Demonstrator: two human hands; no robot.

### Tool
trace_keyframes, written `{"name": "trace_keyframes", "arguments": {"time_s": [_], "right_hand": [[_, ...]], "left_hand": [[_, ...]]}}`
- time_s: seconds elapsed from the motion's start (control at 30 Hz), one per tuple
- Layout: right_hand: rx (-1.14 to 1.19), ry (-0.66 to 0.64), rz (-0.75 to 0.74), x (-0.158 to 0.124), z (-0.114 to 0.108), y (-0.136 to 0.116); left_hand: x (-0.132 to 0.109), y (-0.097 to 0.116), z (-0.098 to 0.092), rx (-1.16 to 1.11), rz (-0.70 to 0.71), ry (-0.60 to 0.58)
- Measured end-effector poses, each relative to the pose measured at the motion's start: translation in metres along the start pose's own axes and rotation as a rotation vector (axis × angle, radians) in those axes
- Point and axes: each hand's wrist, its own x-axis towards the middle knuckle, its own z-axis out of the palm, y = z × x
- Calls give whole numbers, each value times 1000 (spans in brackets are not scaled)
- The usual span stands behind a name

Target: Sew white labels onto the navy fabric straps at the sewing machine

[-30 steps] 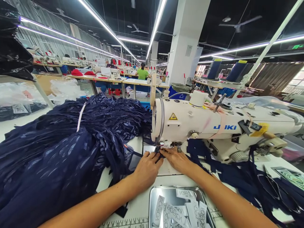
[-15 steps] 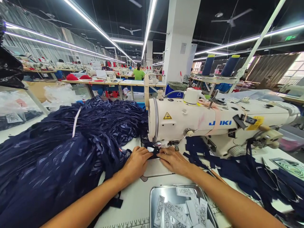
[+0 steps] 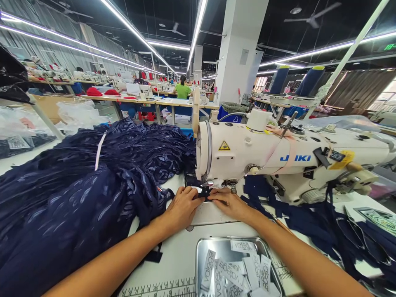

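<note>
Under the head of the white sewing machine (image 3: 238, 148), a dark navy fabric piece (image 3: 204, 192) lies at the needle area. My left hand (image 3: 185, 204) presses its fingertips on the fabric's left side, fingers bent close together. From the right, my right hand (image 3: 227, 203) pinches or presses the fabric's other side. A small bit of white shows by the left fingertips; I cannot tell what it is. The needle and presser foot are mostly hidden. Left of my left hand spreads a big heap of navy garments (image 3: 93, 198), tied with a white strip (image 3: 99, 152).
A metal tray (image 3: 199, 251) of white printed labels (image 3: 230, 272) sits in front, beside a measuring tape (image 3: 157, 286). Navy scraps (image 3: 306, 227) and scissors (image 3: 355, 235) lie at the right. Thread cones (image 3: 280, 80) stand behind. A person in green (image 3: 182, 88) sits farther off.
The camera view has shifted slightly, so the machine appears a little farther right. Both hands stay at the needle area, and less white shows by the left fingertips.
</note>
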Motion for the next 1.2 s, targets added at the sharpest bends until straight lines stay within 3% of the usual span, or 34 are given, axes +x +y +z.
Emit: {"name": "trace_keyframes", "arguments": {"time_s": [0.23, 0.43, 1.2], "right_hand": [[-106, -29, -119, 0, -4, -1], [-323, -60, -229, 0, -7, -7], [-416, -103, -207, 1, -5, -15]], "left_hand": [[2, -1, 3, -3, -4, -9], [-5, 0, 4, -2, 87, 5], [-7, 1, 0, 102, 63, -18]]}}
